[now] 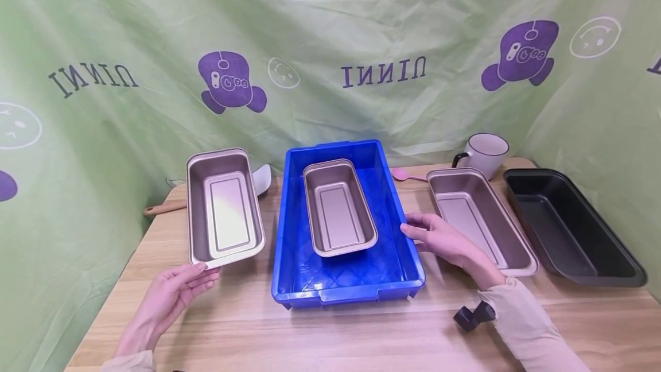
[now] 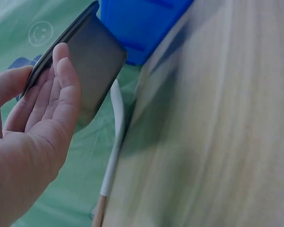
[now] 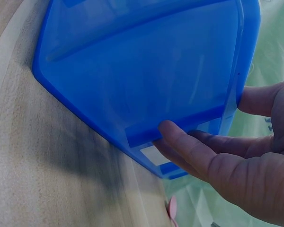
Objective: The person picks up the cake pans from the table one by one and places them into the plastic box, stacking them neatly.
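My left hand (image 1: 170,297) pinches the near rim of a champagne-coloured loaf pan (image 1: 198,228), thumb on the rim and fingers underneath. In the left wrist view this loaf pan (image 2: 97,66) is tilted and held up over the table. My right hand (image 1: 444,240) grips the right side of a blue plastic bin (image 1: 351,296), its thumb at the rim. The right wrist view shows the fingers (image 3: 189,144) against the outer wall of the bin (image 3: 146,80). Inside the bin lies a second champagne loaf pan (image 1: 338,214).
Right of the bin stand a third champagne loaf pan (image 1: 465,217) and a larger black pan (image 1: 563,228). Behind them is a white mug (image 1: 485,154), with a pink spoon (image 1: 400,174) nearby. A spatula (image 1: 165,207) lies behind the held pan. A green curtain (image 1: 320,27) hangs behind.
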`<action>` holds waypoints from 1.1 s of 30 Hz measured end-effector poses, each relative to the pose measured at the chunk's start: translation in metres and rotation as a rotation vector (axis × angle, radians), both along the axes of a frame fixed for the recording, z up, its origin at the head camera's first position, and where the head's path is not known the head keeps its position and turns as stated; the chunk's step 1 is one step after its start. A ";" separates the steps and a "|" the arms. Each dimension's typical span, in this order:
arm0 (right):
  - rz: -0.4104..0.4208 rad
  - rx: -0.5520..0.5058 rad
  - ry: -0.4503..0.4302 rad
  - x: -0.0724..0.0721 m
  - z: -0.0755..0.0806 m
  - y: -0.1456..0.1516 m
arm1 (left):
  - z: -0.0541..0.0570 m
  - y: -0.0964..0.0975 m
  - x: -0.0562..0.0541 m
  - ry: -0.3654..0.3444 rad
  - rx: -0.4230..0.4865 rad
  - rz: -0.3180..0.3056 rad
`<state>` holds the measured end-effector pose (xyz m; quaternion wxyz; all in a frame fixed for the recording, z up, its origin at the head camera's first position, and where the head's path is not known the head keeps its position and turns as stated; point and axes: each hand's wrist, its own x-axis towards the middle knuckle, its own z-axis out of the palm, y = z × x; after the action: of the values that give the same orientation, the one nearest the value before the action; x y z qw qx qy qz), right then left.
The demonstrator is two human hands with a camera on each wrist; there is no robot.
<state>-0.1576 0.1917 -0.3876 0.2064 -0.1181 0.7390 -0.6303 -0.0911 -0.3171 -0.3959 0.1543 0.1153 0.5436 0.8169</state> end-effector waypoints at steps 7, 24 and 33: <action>-0.007 0.004 0.001 0.000 -0.001 0.000 | 0.016 0.010 -0.008 0.020 -0.009 0.005; -0.010 0.004 -0.010 0.001 0.000 0.000 | 0.042 0.049 -0.032 0.043 -0.047 -0.022; -0.010 0.010 -0.002 0.001 0.000 0.000 | 0.050 0.075 -0.043 0.065 -0.056 -0.067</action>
<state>-0.1565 0.1919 -0.3873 0.2045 -0.1130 0.7426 -0.6277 -0.1340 -0.2424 -0.3458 0.1670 0.1556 0.5669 0.7915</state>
